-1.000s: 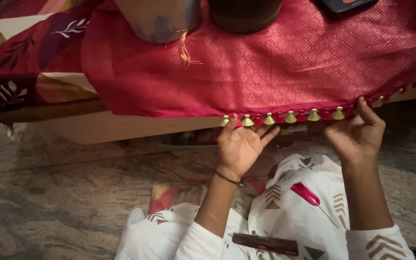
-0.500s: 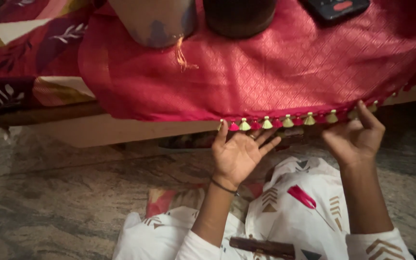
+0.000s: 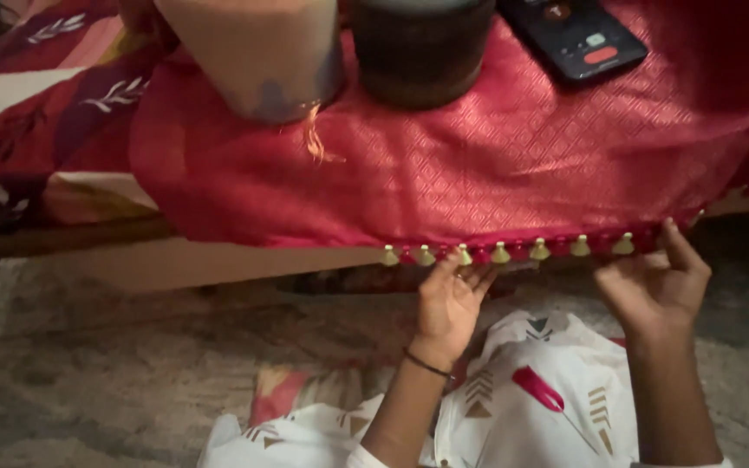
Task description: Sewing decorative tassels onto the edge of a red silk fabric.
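Red woven silk cloth [image 3: 513,165] lay draped over a low ledge across the upper middle of the frame, its hem hanging at centre with a row of small gold tassels [image 3: 500,253]. The left hand [image 3: 448,303], fingers loosely spread, touched the tassels from below at centre; the right hand [image 3: 652,286], also unclenched, reached the hem at right, gripping nothing. The cloth looked light, soft and slippery, best pinched along the hem beside the tassels. Two pots [image 3: 418,48] and a dark phone [image 3: 576,36] weighed it down above.
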